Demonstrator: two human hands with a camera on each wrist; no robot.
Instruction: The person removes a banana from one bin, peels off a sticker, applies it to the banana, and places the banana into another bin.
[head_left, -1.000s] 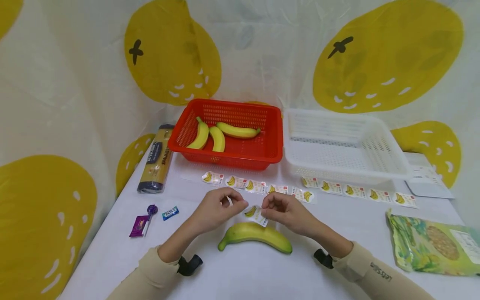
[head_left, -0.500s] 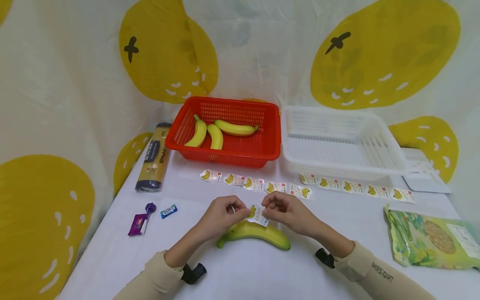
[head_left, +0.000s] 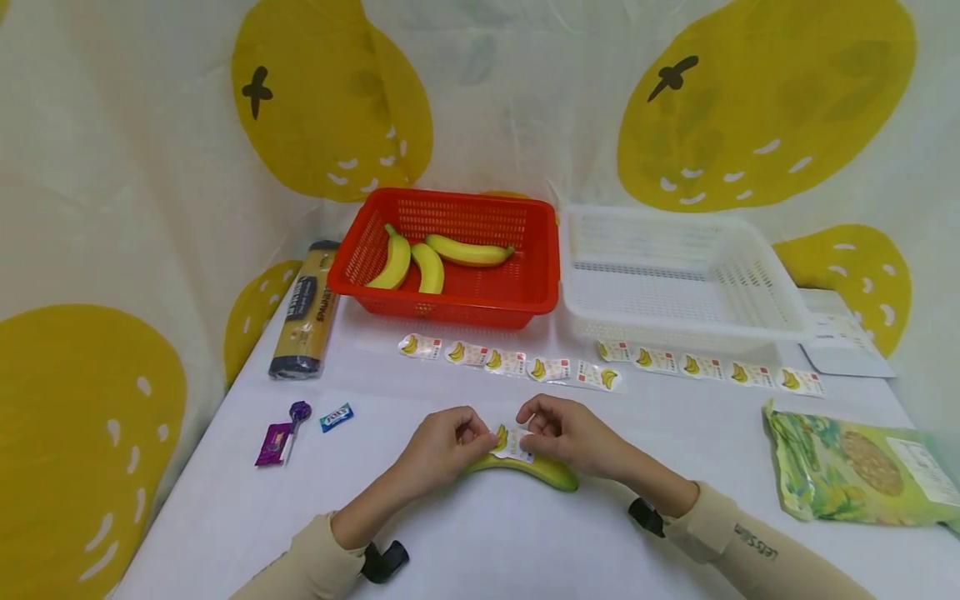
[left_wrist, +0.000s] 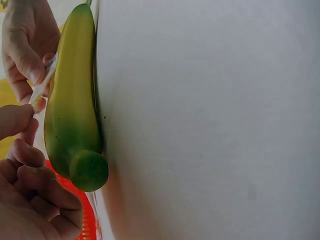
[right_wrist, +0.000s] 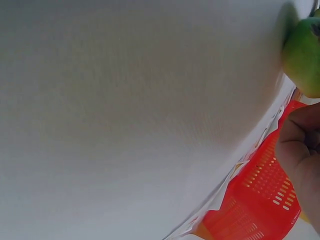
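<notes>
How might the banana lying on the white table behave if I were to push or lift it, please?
The banana would probably rock or swivel rather than roll far, since its body is curved. It will likely stay stiff when lifted, as its green-tinged ends hint at firm, underripe fruit. Its smooth-looking skin may be slightly slippery.

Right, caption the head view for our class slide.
Left hand and right hand hold a sticker at a banana, red basket and white basket behind.
</notes>
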